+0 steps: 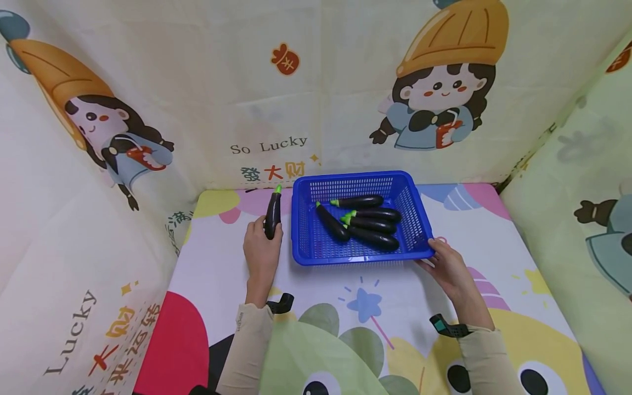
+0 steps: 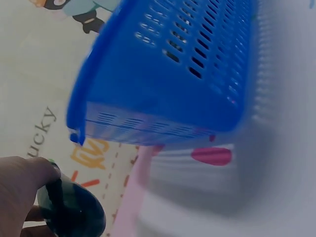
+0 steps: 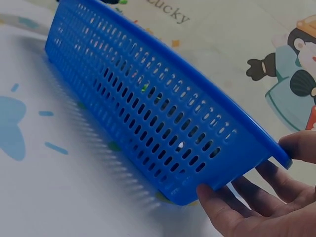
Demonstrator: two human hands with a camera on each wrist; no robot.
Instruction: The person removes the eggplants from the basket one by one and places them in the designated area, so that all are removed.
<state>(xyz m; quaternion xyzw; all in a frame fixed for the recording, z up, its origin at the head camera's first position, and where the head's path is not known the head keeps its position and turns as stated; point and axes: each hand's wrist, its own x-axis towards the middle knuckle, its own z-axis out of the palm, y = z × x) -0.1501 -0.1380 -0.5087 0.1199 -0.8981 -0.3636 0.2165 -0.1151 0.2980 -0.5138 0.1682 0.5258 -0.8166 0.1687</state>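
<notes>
My left hand (image 1: 263, 249) grips a dark purple eggplant (image 1: 272, 214) by its lower end, green stem pointing up and away, just left of the blue basket (image 1: 316, 257). In the left wrist view, the rounded end of that eggplant (image 2: 79, 212) shows beside my thumb. Several more eggplants (image 1: 372, 237) lie inside the basket. At the basket's near right corner, my right hand (image 1: 451, 269) holds the rim; in the right wrist view the thumb (image 3: 298, 145) is on the rim and the fingers (image 3: 222, 210) are below and against the side wall.
A table with a cartoon-print cover (image 1: 316, 291) lies under the basket. Printed cloth walls (image 1: 340, 109) stand behind it and on both sides, the back one close to the basket's far edge. Dark straps with small mounts (image 1: 281, 303) sit at both wrists.
</notes>
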